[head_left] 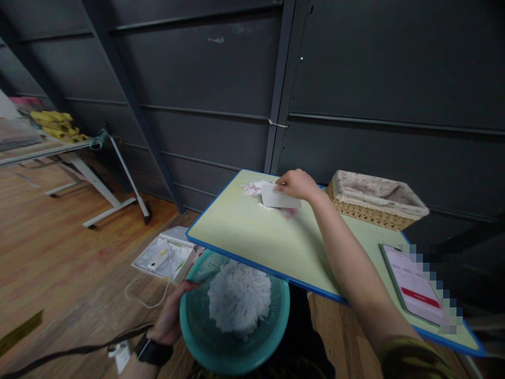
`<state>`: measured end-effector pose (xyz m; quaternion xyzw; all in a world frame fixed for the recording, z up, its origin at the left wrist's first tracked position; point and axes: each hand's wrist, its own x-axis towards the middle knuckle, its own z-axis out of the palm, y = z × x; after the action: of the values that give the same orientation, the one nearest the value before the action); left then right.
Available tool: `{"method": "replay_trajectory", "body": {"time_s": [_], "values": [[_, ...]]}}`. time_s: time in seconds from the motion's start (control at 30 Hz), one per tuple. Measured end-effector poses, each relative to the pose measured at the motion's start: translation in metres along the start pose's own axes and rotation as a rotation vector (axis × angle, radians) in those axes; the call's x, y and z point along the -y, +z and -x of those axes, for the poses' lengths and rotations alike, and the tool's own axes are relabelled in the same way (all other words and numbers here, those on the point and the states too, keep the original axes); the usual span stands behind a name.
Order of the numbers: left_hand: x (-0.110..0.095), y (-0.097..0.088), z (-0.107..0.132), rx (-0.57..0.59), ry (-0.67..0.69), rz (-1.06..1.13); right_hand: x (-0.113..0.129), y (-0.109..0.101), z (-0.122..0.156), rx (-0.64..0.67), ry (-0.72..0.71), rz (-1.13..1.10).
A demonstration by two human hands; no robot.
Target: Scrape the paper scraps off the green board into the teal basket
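Note:
My right hand (298,185) is closed on the upper edge of a flat white card (279,197) at the far side of the pale green table (276,237). Small white and pink scraps (254,187) lie beside the card, some partly hidden behind it. Below the table's front edge, my left hand (173,310) grips the left rim of a teal plastic basket (189,337). A heap of white shredded scraps (240,297) fills the basket's middle.
A woven basket with a cloth lining (374,205) and a phone (412,287) are on the table's right side. An open white box (165,255) with a cable sits on the floor at left. Farther left stands another table (59,150), with a dark wall (205,68) behind.

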<state>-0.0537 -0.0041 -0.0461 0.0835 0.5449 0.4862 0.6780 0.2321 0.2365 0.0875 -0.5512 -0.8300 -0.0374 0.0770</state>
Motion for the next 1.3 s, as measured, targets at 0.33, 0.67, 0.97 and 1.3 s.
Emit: {"method": "replay_trajectory", "body": {"time_s": [0.33,0.67,0.97,1.3], "values": [[0.0,-0.001,0.001,-0.006,-0.021,-0.001,0.004,0.004,-0.003,0.008,-0.083,-0.06],[0.0,0.002,0.002,-0.021,-0.021,-0.025,0.0,-0.016,0.008,-0.023,-0.017,-0.081],[0.0,0.009,0.004,0.023,0.015,-0.032,0.049,0.014,0.057,-0.043,0.153,0.175],[0.001,0.008,-0.006,0.096,0.097,-0.012,0.067,0.034,0.095,0.005,-0.078,0.205]]}}
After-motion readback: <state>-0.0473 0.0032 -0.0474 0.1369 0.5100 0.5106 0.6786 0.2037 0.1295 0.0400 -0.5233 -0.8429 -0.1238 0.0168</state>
